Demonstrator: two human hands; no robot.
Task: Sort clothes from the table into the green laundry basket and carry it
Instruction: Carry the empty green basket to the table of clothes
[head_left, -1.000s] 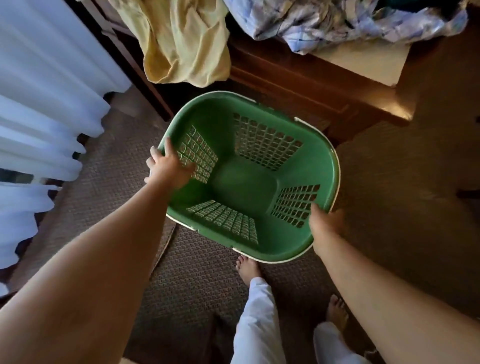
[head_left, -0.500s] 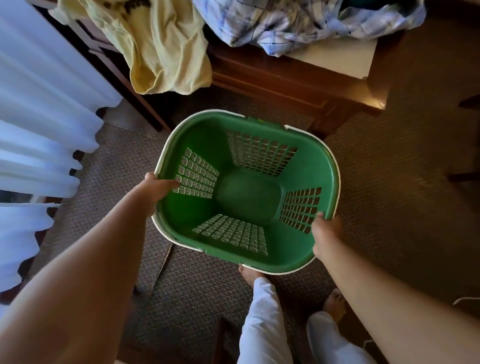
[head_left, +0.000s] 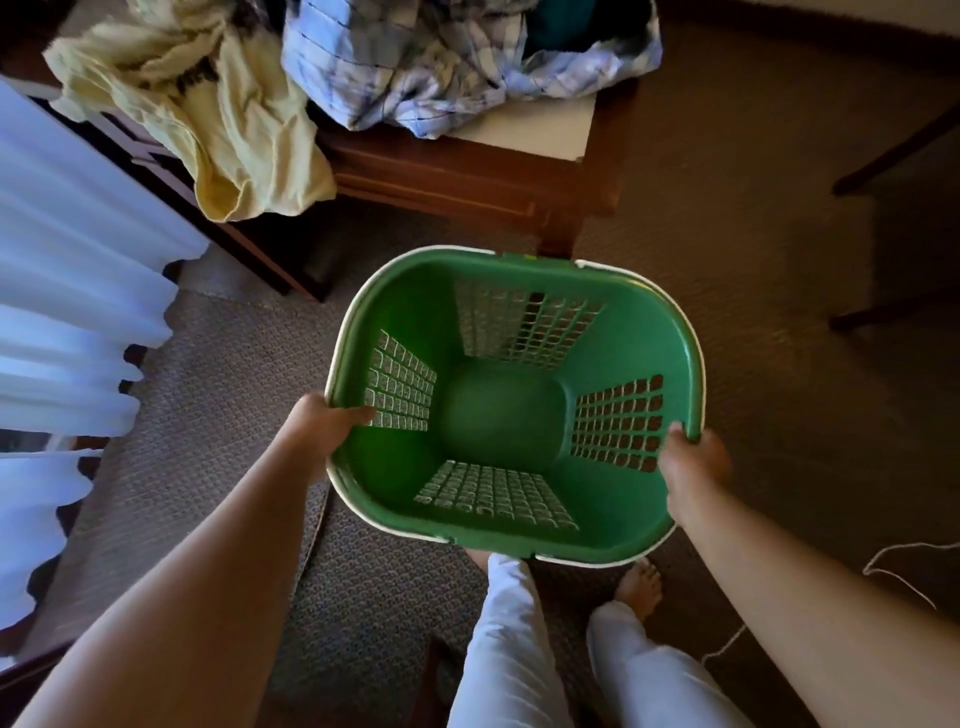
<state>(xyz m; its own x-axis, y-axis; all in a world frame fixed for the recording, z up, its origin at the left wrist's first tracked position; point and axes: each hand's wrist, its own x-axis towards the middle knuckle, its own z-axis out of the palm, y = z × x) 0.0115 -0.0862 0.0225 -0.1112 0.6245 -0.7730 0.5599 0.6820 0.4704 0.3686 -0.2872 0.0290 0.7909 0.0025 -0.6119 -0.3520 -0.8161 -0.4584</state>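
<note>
Brown carpet (head_left: 753, 260) underfoot, nothing sorted yet. Fingers (head_left: 358, 414) of the left hand (head_left: 322, 431) curl over the rim of the green laundry basket (head_left: 395, 312) at 9 o'clock; the right hand (head_left: 693, 462) grips it at 3 o'clock. It hangs empty, seemingly off the floor. At 12 o'clock the worktop (head_left: 530, 135) carries a yellow garment (head_left: 234, 119) and plaid shirt (head_left: 415, 67); next, one hand probably needs freeing

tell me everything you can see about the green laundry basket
The green laundry basket looks like glossy plastic: an oblong tub with rounded corners, a pale rim and a lattice panel in each of its four walls. It is empty, with its mouth facing up at the camera. The left hand grips its left rim, thumb inside; the right hand grips the right rim. It is held over the carpet, just in front of the wooden table.
</note>
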